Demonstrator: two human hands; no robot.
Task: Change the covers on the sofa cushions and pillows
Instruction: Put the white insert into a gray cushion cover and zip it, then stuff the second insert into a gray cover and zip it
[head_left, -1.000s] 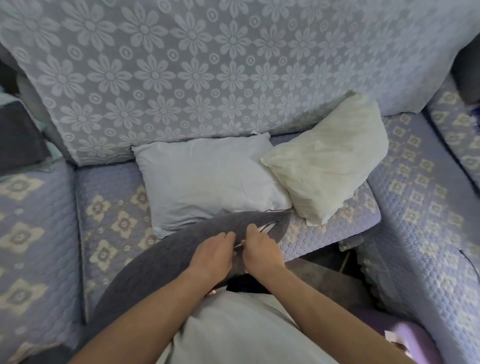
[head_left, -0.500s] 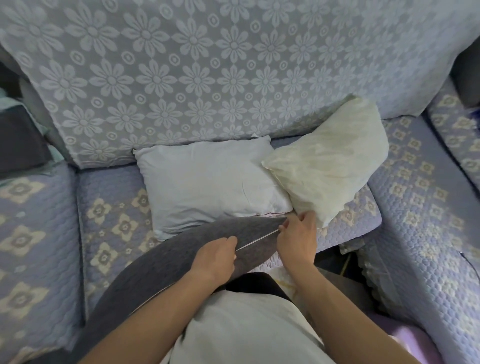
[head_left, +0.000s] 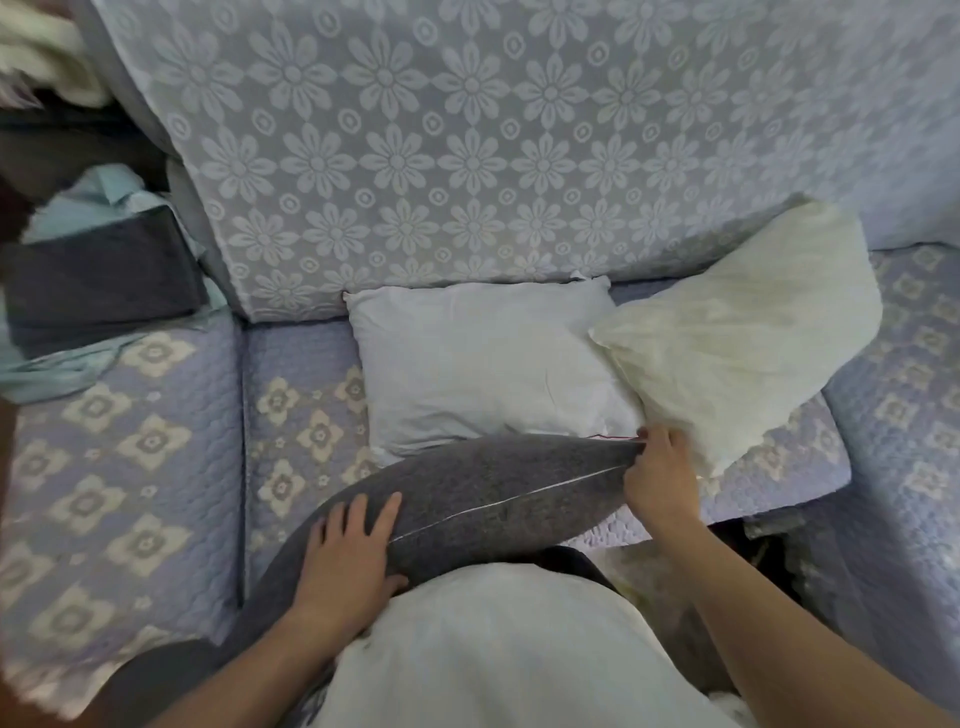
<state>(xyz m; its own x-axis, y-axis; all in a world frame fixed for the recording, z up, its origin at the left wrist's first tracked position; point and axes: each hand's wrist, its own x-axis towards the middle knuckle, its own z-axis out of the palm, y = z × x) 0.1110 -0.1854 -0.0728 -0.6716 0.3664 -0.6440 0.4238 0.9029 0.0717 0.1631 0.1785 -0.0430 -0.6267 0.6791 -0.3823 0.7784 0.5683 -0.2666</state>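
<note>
Head view: your left hand (head_left: 347, 558) lies flat, fingers spread, on the dark grey fabric cushion (head_left: 467, 499) w/ pale zip line. Your right hand (head_left: 657, 475) pinches its far corner, just below the cream crumpled bare pillow (head_left: 737, 338) & beside the pale white pillow (head_left: 488, 364).

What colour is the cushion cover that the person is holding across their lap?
Dark grey cushion cover, with a pale zip line along it; the head view shows it.

I can read no words, labels, brand names or numbers anywhere in front of me; the sofa covers (head_left: 130, 467) and the backrest cloth (head_left: 467, 156) carry only printed flower patterns, with no lettering at all
</note>
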